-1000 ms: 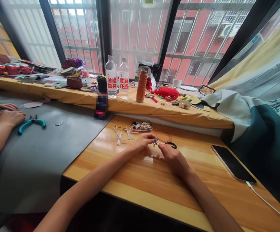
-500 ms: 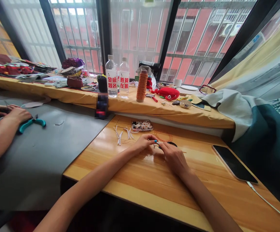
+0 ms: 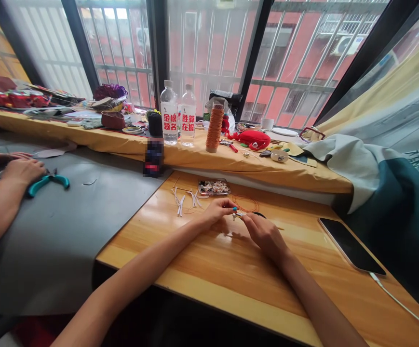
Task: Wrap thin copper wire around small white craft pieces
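Note:
My left hand (image 3: 219, 212) is pinched, its fingertips on a small white piece (image 3: 234, 218) just above the wooden table. Facing it from the right, my right hand (image 3: 267, 233) has thumb and fingers pressed together at the same piece; what it grips there is too small to make out. A thin brown stick (image 3: 280, 228) shows past its far side; I cannot tell whether it is held. Partly hidden behind that hand lies a black object (image 3: 260, 215). Beside my hands are a coil of orange cord (image 3: 247, 203) and several white strips (image 3: 180, 205).
A clear tray (image 3: 214, 187) of small beads or charms lies beyond my hands. A phone (image 3: 350, 246) with a white cable is at right. Bottles (image 3: 169, 115) and an orange thread spool (image 3: 214, 129) stand on the ledge. At left, a co-worker's hands (image 3: 21, 171) are near teal pliers (image 3: 48, 182).
My right hand has shifted slightly right, and its fingertips are a little farther from my left ones. The brown stick shows a bit farther right. The view has moved slightly.

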### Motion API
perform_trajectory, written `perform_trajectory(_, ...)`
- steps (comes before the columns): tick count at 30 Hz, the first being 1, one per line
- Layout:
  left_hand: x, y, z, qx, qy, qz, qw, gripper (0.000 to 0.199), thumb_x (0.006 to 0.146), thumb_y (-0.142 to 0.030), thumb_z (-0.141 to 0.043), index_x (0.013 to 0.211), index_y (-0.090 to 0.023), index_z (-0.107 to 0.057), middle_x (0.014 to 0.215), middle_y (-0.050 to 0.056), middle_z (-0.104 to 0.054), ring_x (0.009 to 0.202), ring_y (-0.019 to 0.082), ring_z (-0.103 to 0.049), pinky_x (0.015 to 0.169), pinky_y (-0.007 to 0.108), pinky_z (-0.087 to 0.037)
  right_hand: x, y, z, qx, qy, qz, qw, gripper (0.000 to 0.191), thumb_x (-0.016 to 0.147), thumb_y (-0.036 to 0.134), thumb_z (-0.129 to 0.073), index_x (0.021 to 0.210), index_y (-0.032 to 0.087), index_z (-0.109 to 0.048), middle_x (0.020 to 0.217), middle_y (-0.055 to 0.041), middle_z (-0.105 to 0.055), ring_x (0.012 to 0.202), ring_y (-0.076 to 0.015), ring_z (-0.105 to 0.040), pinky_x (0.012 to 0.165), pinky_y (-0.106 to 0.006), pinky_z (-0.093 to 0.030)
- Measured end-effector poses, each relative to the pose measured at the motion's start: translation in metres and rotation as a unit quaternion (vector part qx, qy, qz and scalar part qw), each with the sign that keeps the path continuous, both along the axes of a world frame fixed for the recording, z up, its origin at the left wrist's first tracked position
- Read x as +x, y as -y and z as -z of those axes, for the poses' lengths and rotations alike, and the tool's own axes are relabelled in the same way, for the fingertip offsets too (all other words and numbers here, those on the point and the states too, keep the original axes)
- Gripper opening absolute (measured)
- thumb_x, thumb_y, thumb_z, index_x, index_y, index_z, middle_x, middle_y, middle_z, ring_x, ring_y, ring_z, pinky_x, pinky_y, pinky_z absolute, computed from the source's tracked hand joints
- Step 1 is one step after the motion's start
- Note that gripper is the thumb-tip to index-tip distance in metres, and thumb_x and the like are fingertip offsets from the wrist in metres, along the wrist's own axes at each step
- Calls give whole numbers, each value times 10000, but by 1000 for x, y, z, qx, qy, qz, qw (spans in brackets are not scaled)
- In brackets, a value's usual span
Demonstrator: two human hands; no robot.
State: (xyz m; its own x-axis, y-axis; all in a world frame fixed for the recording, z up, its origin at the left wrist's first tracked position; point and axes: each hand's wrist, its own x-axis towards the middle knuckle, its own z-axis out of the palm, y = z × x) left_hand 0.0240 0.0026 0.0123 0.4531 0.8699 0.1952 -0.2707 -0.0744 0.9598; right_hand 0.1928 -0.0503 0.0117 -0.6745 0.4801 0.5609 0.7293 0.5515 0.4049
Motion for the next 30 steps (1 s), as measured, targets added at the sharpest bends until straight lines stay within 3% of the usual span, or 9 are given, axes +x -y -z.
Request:
perform_trajectory(7, 1, -2, 3, 18, -2, 15, 1000, 260, 544, -302, -670, 676, -94, -589, 636, 8, -559, 621, 97, -481, 642, 230, -345, -2, 0, -3, 3, 8, -25, 1000, 164, 810, 101, -355, 844, 120, -514, 732, -72, -581, 682, -152, -530, 613, -261, -418)
perform_trajectory(15, 0, -4, 4, 16, 1, 20, 1000, 256, 543, -305, -670, 670, -96, -591, 635, 7, -560, 612, 91, -481, 641, 229, -352, -7, 2, -7, -29, -16, -48, 998, 276, 803, 73, -288, 1012, 83, -468, 779, -98, -594, 715, -153, -548, 631, -252, -432)
perform_trajectory(19, -2, -4, 4, 21, -6, 22, 1000, 263, 531, -305, -677, 673, -98, -597, 648, 13, -569, 629, 98, -485, 657, 234, -359, -10, 3, -6, -87, -57, -26, 994, 290, 778, 89, -349, 1040, 92, -475, 831, -98, -592, 747, -160, -539, 651, -250, -415)
perform_trajectory(25, -3, -5, 1, 32, -15, 26, 999, 251, 542, -303, -667, 672, -98, -605, 645, 20, -574, 640, 106, -494, 668, 241, -362, -15, 5, -11, -152, -131, 74, 977, 259, 801, 186, -364, 981, 189, -551, 784, -45, -547, 614, -126, -502, 531, -214, -357)
perform_trajectory(30, -3, -7, 1, 30, -5, 22, 999, 261, 531, -298, -674, 665, -88, -597, 636, 23, -571, 620, 103, -495, 650, 244, -367, -18, 1, -11, -235, -243, 34, 941, 250, 818, 207, -343, 912, 192, -574, 738, -33, -535, 649, -127, -505, 570, -214, -375)
